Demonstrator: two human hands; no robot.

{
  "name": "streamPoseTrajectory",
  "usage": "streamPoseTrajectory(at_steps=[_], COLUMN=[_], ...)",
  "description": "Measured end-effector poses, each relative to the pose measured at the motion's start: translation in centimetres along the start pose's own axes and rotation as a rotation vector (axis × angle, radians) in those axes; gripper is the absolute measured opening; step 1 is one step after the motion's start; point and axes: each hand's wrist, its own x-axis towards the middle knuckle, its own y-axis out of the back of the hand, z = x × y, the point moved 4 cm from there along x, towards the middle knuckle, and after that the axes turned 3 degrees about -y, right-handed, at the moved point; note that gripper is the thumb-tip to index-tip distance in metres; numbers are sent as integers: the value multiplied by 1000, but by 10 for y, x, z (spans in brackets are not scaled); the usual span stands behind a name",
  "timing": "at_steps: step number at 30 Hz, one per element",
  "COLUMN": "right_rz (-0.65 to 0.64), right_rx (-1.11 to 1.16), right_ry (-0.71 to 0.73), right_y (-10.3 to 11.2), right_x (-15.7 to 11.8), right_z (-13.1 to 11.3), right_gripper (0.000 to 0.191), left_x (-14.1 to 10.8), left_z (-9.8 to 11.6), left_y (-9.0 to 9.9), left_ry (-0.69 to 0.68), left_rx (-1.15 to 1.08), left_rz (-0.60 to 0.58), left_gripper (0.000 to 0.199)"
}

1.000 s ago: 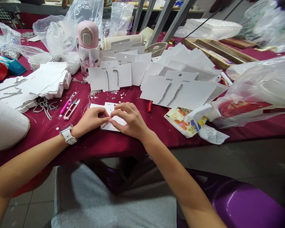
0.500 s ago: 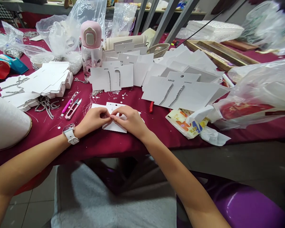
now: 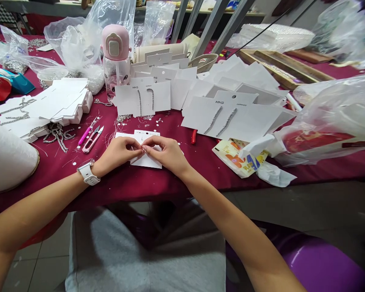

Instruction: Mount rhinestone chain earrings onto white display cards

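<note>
- Head view, looking down at a tabletop covered in a dark burgundy cloth [image 3: 124,184], with the person's forearms reaching in from the near edge.
- The left hand [image 3: 117,153] and right hand [image 3: 167,154] sit near the middle of the tabletop's near half, facing each other.
- Thumbs and forefingers on both hands are curled and closed, and the left fingertips [image 3: 138,151] meet the right fingertips [image 3: 146,148]. Anything pinched between them is too small to tell.
- Directly under the fingertips lies a flat white rectangular card [image 3: 147,161], touching the hands and resting on the cloth.
- A white smartwatch [image 3: 88,174] circles the left wrist.
- Left of the hands lie small pink-handled metal thread snips [image 3: 91,140] and a tangle of silvery rhinestone chain [image 3: 58,136].
- Farther left is a stack of folded white card boxes [image 3: 59,101].
- Beyond the hands stand white printed earring cards [image 3: 234,117], some with long sparkling strands attached.
- Behind those cards, toward the far edge, stands a pink-capped clear plastic water bottle [image 3: 114,61].
- Crumpled clear plastic bags [image 3: 331,121] heap along the right edge of the tabletop.
</note>
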Motion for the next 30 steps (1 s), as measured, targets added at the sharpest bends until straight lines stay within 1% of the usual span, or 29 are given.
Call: streamPoseTrajectory(at_steps=[7,10,11,14,16,19,23,25,28,30], right_rz=[-26,-34,-35,-28,1,41,31,92,225,224], right_rx=[131,195,230,321,320,287,216,106,-112,-232], right_ry=[27,13,-3,-43,-41,-32,-20,32,142,177], right_y=[-1,-3,-3,-4,-4,-2,-2,2,6,4], right_x=[1,2,2,3,3,2,1,0,-3,-5], right_z=[1,4,5,8,9,8,8,6,0,-2], right_gripper=[6,4,5,18,24,25,24,21,10,9], left_x=[1,2,3,3,2,1,0,0,1,1], left_z=[-1,-2,-2,-1,1,3,3,3,4,4], left_y=[0,0,0,0,2,4,5,5,5,6], left_ry=[-22,-22,-18,-5,3,25,62,58,31,26], left_rx=[17,-4,-21,-68,-84,-90,-110,-97,-47,-11], left_rz=[-6,-22,-30,-47,-43,-31,-35,-28,-10,-6], left_gripper=[23,25,26,27,27,27,28,28,26,25])
